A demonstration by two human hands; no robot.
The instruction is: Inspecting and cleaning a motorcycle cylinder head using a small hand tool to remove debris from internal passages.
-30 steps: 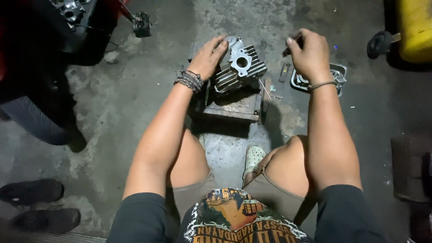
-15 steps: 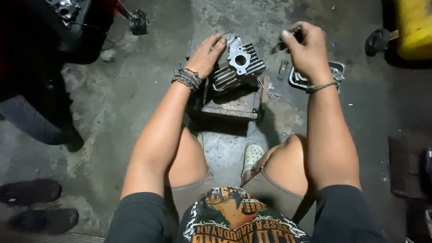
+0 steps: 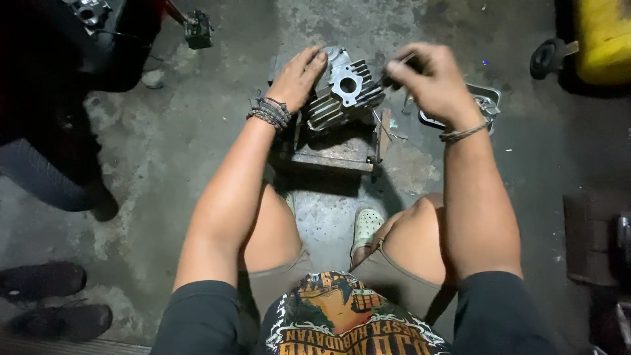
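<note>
A: Where is the main part?
B: Upper middle of the frame. A finned metal engine cylinder [image 3: 345, 92], grey, with a round port hole facing up, sits tilted on a rusty metal block [image 3: 328, 148] on the concrete floor [image 3: 197, 164].

A: Left hand?
B: The left hand [image 3: 299, 79] lies flat on the cylinder's left side, fingers [image 3: 314, 62] stretched out and touching the top left edge, palm against the fins. Loose, not clenched; it presses rather than grips. Braided bracelets [image 3: 269, 112] sit on that wrist.

A: Right hand?
B: The right hand [image 3: 430, 82] hovers just right of the cylinder, upper centre-right. Its fingers are pinched on a thin dark tool [image 3: 394, 69], and the tool's tip points at the cylinder's right edge. I cannot tell whether the tip touches; that area is blurred.

A: So where is the cylinder relative to the fingers?
B: It lies between the two hands, under the left fingers and just left of the right fingers.

A: Anything else?
B: A small metal tray [image 3: 483, 105] sits behind the right wrist, partly hidden. A yellow container [image 3: 605, 39] is at upper right, and a dark machine part [image 3: 197, 29] at upper left. Dark shoes [image 3: 46, 299] are at lower left. The person's knees and one pale sandal [image 3: 365, 227] are at lower centre.
</note>
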